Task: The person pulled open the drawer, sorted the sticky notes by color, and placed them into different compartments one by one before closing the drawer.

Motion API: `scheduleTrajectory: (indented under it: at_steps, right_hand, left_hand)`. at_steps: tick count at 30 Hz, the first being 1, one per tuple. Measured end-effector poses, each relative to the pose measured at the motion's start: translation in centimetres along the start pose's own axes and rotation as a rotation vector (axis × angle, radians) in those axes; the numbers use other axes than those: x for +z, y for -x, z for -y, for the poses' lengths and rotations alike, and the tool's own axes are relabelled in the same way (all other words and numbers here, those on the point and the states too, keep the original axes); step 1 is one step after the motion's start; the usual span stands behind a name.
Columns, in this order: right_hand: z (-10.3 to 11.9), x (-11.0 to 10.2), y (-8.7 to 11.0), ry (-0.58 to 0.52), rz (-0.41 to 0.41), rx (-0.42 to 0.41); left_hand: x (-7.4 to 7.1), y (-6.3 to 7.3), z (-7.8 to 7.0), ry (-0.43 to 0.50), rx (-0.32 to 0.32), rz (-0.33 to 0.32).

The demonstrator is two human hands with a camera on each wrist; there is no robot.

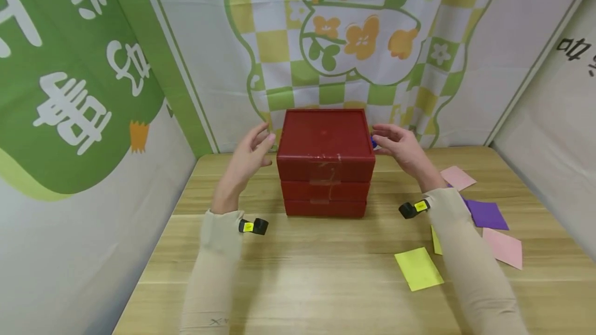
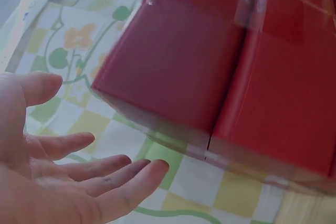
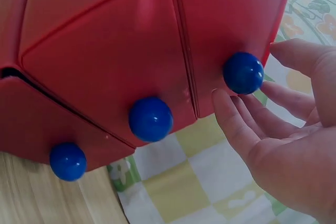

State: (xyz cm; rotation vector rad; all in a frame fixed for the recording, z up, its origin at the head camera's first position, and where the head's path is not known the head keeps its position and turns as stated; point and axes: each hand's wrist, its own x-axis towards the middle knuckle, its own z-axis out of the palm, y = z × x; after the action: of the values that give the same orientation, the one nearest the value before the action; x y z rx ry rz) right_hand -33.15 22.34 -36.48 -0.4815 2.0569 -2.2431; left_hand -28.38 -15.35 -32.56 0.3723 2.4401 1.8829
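Note:
A red drawer box [image 1: 326,169] with three stacked levels stands on the wooden table, clear tape across the side facing me. My left hand [image 1: 251,151] is beside its left side, fingers spread and apart from it, holding nothing. On the box's right side, each drawer has a round blue knob [image 3: 150,119]. My right hand [image 1: 402,146] is there, its fingers loosely bent around the top drawer's blue knob [image 3: 243,73]. In the right wrist view, the fingertips are right at that knob without pinching it.
Yellow sticky notes [image 1: 419,269], a purple note [image 1: 486,214] and pink notes [image 1: 503,247] lie on the table at the right, partly under my right forearm. A patterned curtain [image 1: 344,87] hangs right behind the box. Walls of cloth flank the table.

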Motion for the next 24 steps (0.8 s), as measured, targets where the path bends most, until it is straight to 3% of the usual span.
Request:
scheduleTrajectory:
  at_steps: [9,24]
  right_hand:
    - [-0.7,0.7,0.2,-0.043,0.024,-0.006]
    - [-1.1,0.9,0.4,-0.055,-0.061,-0.008]
  left_hand:
    - [1.7,0.8,0.7,0.054,-0.003,-0.035]
    - [3.1,1.6,1.6,0.04,0.033,-0.069]
